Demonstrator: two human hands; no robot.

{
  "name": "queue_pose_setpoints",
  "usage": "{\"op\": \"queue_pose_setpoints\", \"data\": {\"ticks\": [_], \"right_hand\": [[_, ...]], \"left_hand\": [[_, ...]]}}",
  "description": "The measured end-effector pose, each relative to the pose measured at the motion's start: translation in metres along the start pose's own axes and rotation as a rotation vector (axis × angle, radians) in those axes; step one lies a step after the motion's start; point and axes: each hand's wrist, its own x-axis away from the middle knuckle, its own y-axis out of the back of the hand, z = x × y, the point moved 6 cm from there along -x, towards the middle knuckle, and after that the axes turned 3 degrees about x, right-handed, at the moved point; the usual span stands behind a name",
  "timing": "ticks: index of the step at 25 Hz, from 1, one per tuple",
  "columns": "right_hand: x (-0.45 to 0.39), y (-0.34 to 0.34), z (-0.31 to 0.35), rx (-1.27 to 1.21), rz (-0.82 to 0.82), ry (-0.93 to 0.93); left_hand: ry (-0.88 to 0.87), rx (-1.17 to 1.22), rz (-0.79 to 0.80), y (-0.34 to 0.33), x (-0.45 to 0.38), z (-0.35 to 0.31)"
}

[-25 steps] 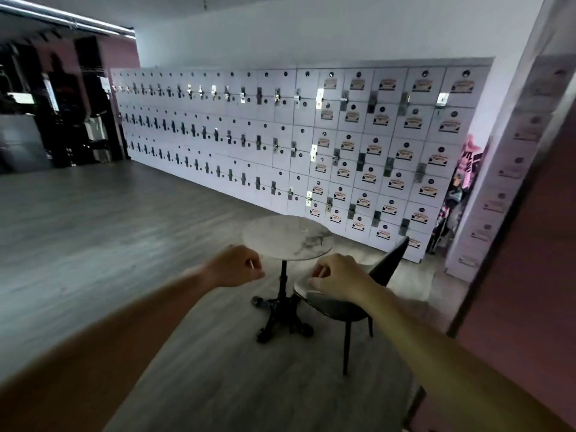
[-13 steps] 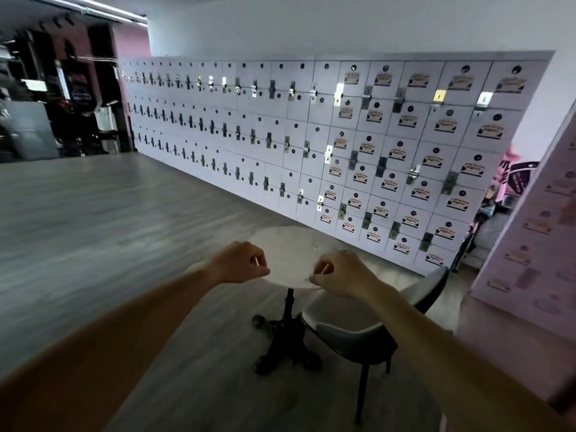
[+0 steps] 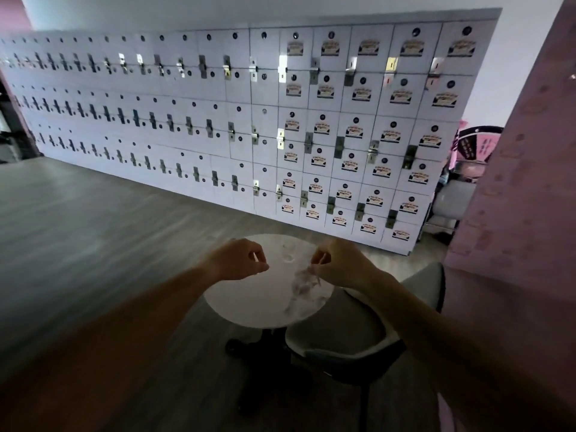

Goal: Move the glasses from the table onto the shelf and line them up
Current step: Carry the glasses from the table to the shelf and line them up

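Lockers: one long white bank of lockers (image 3: 249,120) along the far wall, four rows high; many doors toward the right carry stickers.
Floor: grey wood floor (image 3: 93,229), blurred.
Counter: one small round marble counter (image 3: 255,300) on a dark pedestal base, right under my hands.
Chair: one chair (image 3: 358,341) with a pale seat, tucked at the counter's right side.
Glasses: faint clear shapes on the counter top between my hands; too blurred to count.
My left hand (image 3: 238,260): one, fingers curled into a loose grip, holding nothing I can see.
My right hand (image 3: 338,265): one, fingers curled; I cannot tell if it holds anything.
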Motion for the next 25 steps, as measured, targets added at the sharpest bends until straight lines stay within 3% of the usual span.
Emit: {"op": "queue_pose_setpoints", "data": {"ticks": [14,25], "right_hand": [[-0.232,-0.011,-0.097,0.053,0.044,-0.006],[-0.339,-0.091,-0.166,0.026,0.212,-0.136]], "left_hand": [[0.031,0.112,0.013,-0.014,-0.234,0.078],[0.185,0.271,0.200,-0.118,-0.353,0.180]]}}
